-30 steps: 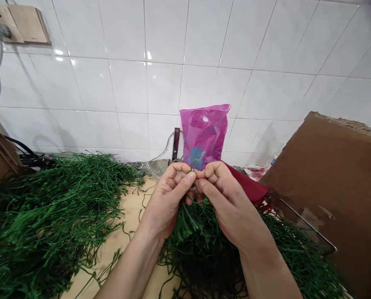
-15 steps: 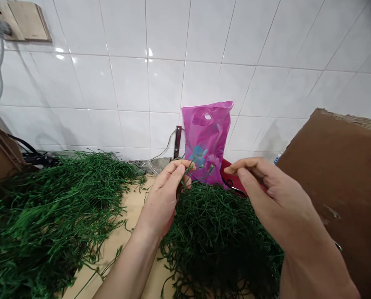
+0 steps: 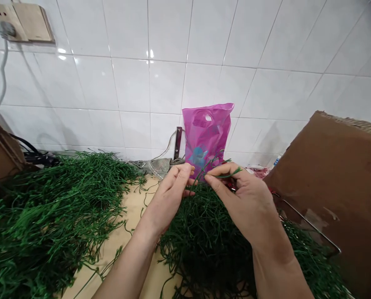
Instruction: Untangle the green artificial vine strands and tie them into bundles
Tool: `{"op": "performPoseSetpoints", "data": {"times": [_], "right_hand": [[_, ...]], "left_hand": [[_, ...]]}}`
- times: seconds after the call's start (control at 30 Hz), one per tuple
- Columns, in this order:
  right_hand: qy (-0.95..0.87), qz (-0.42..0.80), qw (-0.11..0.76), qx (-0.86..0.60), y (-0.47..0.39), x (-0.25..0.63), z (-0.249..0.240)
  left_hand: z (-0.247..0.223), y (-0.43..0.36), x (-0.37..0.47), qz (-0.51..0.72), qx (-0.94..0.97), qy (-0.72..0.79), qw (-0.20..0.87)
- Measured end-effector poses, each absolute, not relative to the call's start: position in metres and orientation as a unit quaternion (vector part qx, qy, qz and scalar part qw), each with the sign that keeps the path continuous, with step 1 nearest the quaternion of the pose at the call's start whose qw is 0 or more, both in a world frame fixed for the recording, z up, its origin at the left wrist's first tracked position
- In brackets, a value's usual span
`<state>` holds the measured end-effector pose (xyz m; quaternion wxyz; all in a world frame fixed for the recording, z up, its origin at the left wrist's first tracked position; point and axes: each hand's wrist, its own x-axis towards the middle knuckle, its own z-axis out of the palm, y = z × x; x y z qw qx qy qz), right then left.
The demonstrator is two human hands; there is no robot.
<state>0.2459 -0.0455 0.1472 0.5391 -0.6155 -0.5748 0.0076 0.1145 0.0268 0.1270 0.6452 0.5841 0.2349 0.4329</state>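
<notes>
From here I'm holding a green cord point(image 3: 237, 171) above the central pile point(image 3: 210, 232), toward the back edge of the counter point(image 3: 135, 199): my right hand point(image 3: 249, 201) is pinching it between thumb and forefinger. My left hand point(image 3: 170, 190) is hovering alongside, half curled; I'm not able to tell whether it's gripping anything. For clean handling, I'd be pinching lightly, keeping loose ends clear of the pile.

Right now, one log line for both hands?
right hand: grip pinching green cords | left hand: close by, hold unclear | green pile: below hands | purple bag: behind
</notes>
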Motion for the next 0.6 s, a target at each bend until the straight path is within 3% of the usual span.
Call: {"op": "performPoseSetpoints", "data": {"times": [0.17, 0.33, 0.6], "right_hand": [[-0.529, 0.067, 0.594, -0.602, -0.045, 0.259, 0.148], [-0.517, 0.098, 0.625, -0.577, -0.050, 0.273, 0.149], [-0.549, -0.097, 0.607, -0.567, -0.073, 0.265, 0.159]], "left_hand": [[0.128, 0.028, 0.113, 0.340, 0.693, 0.182, 0.609], [0.129, 0.032, 0.109, 0.371, 0.710, 0.219, 0.558], [0.133, 0.031, 0.104, 0.377, 0.745, 0.249, 0.490]]}}
